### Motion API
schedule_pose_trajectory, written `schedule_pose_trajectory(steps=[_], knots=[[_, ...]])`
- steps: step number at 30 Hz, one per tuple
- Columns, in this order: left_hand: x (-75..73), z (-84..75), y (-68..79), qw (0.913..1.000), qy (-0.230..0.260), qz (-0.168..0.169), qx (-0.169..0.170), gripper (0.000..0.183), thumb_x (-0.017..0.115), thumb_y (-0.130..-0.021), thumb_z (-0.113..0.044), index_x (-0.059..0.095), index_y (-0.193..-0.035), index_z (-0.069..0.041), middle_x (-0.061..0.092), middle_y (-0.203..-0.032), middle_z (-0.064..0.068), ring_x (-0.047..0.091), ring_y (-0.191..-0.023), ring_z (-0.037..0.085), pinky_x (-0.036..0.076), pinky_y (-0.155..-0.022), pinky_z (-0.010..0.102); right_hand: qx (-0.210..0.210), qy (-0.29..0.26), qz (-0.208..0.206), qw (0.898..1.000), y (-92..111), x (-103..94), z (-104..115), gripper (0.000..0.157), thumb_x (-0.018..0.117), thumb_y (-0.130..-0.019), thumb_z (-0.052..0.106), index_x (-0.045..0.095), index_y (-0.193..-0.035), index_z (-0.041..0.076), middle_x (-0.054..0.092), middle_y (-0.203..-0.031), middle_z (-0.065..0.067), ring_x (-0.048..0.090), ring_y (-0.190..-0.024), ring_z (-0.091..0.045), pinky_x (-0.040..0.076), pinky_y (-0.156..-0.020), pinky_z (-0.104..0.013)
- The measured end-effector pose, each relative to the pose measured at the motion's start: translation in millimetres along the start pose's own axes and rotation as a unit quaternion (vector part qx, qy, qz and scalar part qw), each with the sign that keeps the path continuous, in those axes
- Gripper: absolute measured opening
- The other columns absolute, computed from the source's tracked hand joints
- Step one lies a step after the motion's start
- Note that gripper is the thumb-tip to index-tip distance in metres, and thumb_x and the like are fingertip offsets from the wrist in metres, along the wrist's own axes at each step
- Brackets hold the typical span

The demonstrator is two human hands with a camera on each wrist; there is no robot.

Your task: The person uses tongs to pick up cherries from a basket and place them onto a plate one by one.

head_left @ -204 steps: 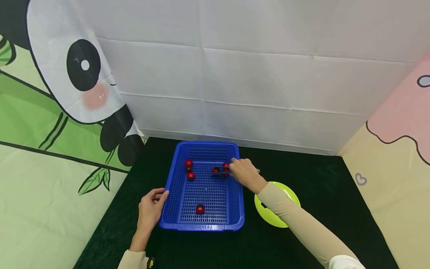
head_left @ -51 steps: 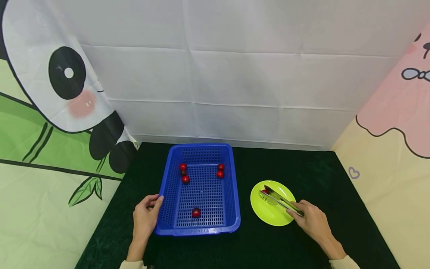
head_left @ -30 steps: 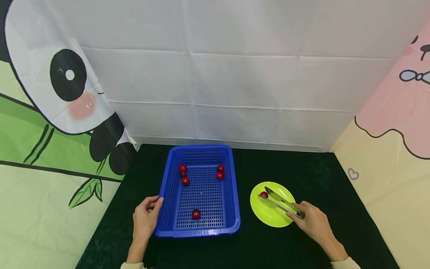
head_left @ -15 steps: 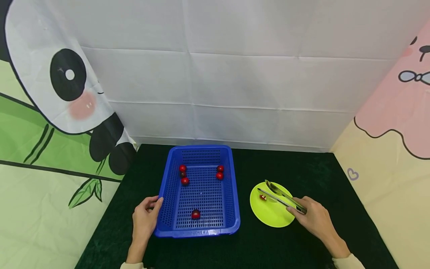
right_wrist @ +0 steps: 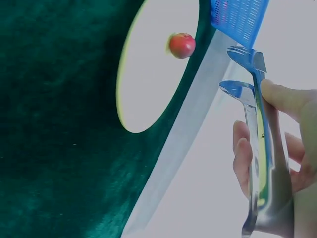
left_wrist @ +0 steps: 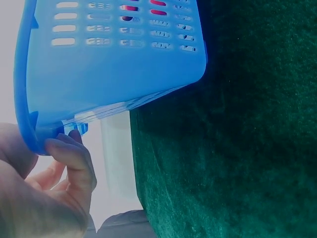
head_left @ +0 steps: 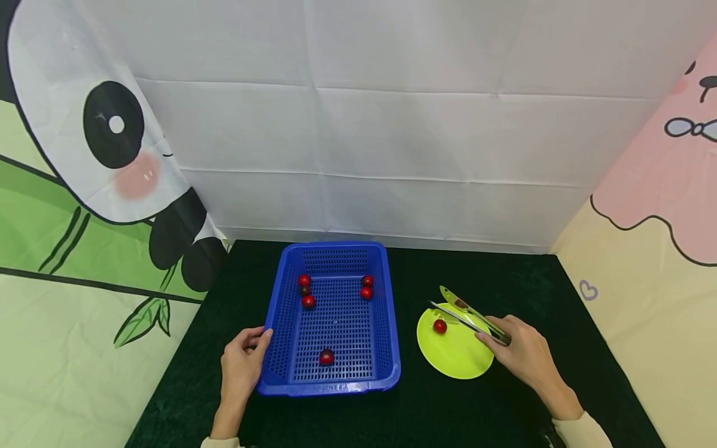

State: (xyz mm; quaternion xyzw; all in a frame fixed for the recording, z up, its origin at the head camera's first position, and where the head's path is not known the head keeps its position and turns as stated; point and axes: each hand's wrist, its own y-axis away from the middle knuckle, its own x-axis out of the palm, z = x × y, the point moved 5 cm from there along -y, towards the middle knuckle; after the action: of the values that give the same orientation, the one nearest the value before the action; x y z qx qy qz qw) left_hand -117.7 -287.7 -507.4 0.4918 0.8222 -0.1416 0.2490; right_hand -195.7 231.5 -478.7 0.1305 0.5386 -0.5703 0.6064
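My left hand [head_left: 241, 364] pinches the left rim of a blue perforated plastic basket [head_left: 330, 389]; the left wrist view shows thumb and fingers on the rim [left_wrist: 42, 139]. Inside are three cherry tomatoes [head_left: 309, 302] in a row at left, two [head_left: 366, 292] at right and one [head_left: 327, 357] near the front. My right hand [head_left: 526, 354] holds metal tongs [head_left: 480, 326], their tips spread with nothing between them, above a yellow-green plate [head_left: 456, 358]. One cherry tomato [head_left: 440, 326] lies on that plate; in the right wrist view the tongs [right_wrist: 265, 148] are apart from it.
A dark green cloth [head_left: 426, 410] covers the table under basket and plate. Behind stands a white fabric wall [head_left: 403, 137], with a printed panda panel [head_left: 112, 143] on the left and a pink and cream panel [head_left: 644, 230] on the right.
The tongs were at the right-hand tomatoes in the basket; a tomato from there now lies on the plate. The tongs have released it and risen. My left hand keeps holding the rim.
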Motion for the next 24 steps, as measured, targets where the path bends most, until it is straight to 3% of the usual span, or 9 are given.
schedule_pose_trajectory(steps=[10, 24], knots=[[0.2, 0.3, 0.3, 1.0000, -0.001, 0.002, -0.006, 0.038, 0.062, -0.105, -0.031, 0.066, -0.126, 0.000, 0.071, -0.106, 0.020, 0.063, -0.072, 0.017, 0.050, -0.059, 0.022, -0.023, -0.006, -0.024, 0.999, -18.7, -7.0, 10.7, 0.038, 0.089, -0.079, 0.017, 0.077, -0.111, 0.001, 0.053, -0.074, 0.004, 0.038, -0.060, -0.003, 0.034, -0.048, -0.022], [-0.1, 0.0, 0.3, 1.0000, 0.001, 0.003, -0.008, 0.037, 0.062, -0.105, -0.030, 0.066, -0.126, 0.000, 0.071, -0.106, 0.020, 0.062, -0.073, 0.018, 0.050, -0.060, 0.022, -0.050, -0.025, -0.024, 0.998, -44.5, -3.4, 36.4, 0.037, 0.089, -0.080, 0.017, 0.077, -0.111, 0.001, 0.053, -0.075, 0.005, 0.039, -0.060, -0.001, 0.034, -0.048, -0.021]])
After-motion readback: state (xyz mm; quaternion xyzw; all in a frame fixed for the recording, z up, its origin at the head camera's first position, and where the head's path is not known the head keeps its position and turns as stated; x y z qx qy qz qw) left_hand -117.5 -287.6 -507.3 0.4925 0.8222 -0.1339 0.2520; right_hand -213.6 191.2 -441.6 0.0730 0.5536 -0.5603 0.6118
